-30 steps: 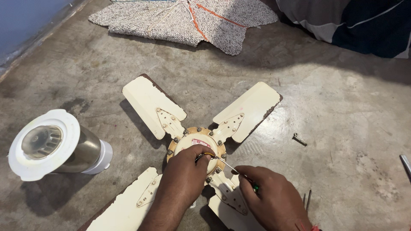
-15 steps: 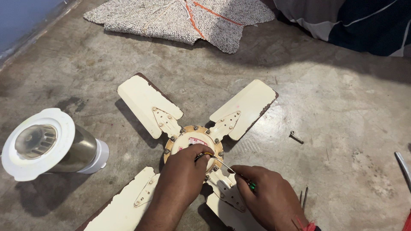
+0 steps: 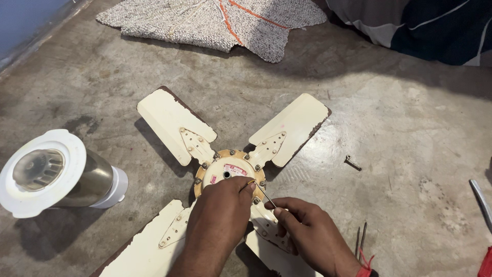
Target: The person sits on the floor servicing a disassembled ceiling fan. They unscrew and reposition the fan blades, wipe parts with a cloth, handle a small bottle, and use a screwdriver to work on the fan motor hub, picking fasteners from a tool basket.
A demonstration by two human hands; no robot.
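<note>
A cream four-bladed fan (image 3: 169, 120) lies flat on the concrete floor (image 3: 410, 128), its round hub (image 3: 227, 172) facing up with several bolts around the rim. My left hand (image 3: 220, 220) rests on the near side of the hub, fingertips pinching at its edge. My right hand (image 3: 307, 236) holds a thin screwdriver (image 3: 264, 195) whose metal tip reaches the hub rim beside my left fingertips. The near blades are partly hidden under my hands.
A motor housing with a white flange (image 3: 48, 172) lies on its side at the left. A loose bolt (image 3: 352, 163) lies right of the fan, two thin metal rods (image 3: 360, 238) near my right wrist. A patterned cloth (image 3: 215, 23) lies at the back; a tool's edge (image 3: 482, 202) shows at far right.
The view has shifted slightly. Both hands stay on the hub, with the screwdriver tip still at the rim; my right hand has moved a little along the shaft.
</note>
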